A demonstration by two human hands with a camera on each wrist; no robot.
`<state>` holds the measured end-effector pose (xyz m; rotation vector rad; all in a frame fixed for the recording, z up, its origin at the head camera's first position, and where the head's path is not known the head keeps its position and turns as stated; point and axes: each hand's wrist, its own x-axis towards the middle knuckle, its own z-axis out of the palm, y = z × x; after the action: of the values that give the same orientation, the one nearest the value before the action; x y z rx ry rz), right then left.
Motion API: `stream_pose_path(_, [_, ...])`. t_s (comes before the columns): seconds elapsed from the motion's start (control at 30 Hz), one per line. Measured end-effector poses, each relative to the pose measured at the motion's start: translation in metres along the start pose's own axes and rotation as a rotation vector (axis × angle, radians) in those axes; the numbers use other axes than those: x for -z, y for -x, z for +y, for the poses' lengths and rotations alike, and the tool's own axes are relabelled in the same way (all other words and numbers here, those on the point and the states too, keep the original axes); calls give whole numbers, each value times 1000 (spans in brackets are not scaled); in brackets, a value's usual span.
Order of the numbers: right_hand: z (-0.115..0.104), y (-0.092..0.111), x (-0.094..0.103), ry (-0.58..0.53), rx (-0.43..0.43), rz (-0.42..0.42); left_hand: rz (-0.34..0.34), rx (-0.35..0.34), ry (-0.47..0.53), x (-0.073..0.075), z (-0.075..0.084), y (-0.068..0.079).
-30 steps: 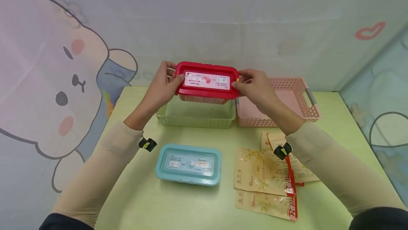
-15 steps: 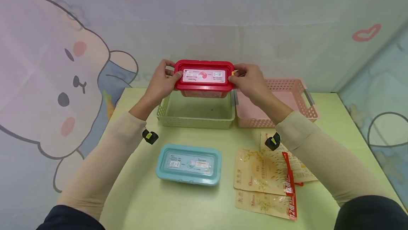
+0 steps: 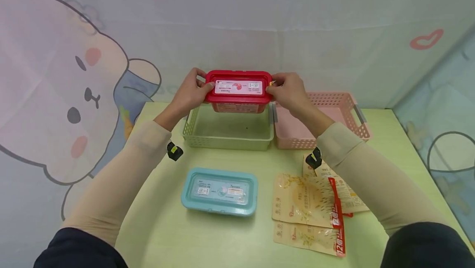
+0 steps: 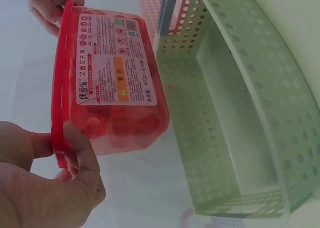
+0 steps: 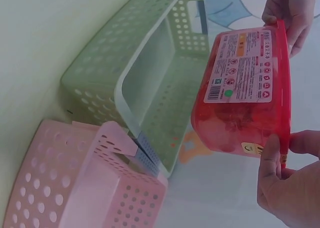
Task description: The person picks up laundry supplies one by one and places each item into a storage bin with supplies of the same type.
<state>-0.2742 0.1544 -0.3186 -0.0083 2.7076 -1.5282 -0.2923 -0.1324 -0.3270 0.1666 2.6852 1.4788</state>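
Note:
Both hands hold up a red lidded plastic box (image 3: 238,95) by its two short ends, above the back of the green basket (image 3: 230,142). My left hand (image 3: 190,92) pinches the lid's rim at one end, thumb on top; my right hand (image 3: 290,94) pinches the other end likewise. In the left wrist view the box (image 4: 112,82) has clear red walls, a printed label and reddish contents that look like pods. From the right wrist view, a small yellow sticker (image 5: 251,148) shows on the box's end, close to my right fingers.
A pink basket (image 3: 304,143) stands right of the green one, their handles touching. Nearer on the table (image 3: 208,243) lie a blue lidded box (image 3: 219,192) and, to its right, several yellow-and-red pouches (image 3: 304,202), overlapping. A printed curtain (image 3: 237,20) hangs behind.
Both hands have raised the red box slightly and moved it a little farther away, tilting its lid so more of the front wall shows. The grip is unchanged.

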Motion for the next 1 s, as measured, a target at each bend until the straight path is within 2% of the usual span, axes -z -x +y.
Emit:
stream_pose_path(0.43, [17,-12,-12,45,-8,-2,-37,38,46,-10,-16,-10])
stream_pose_path(0.77, [33,-20,-24,90,-17,-1,-29,68,83,-24,-41,-23])
stream_pose_path(1.0, [43,-30,-30,115,-22,10,-13,97,145,-35,-51,-32])
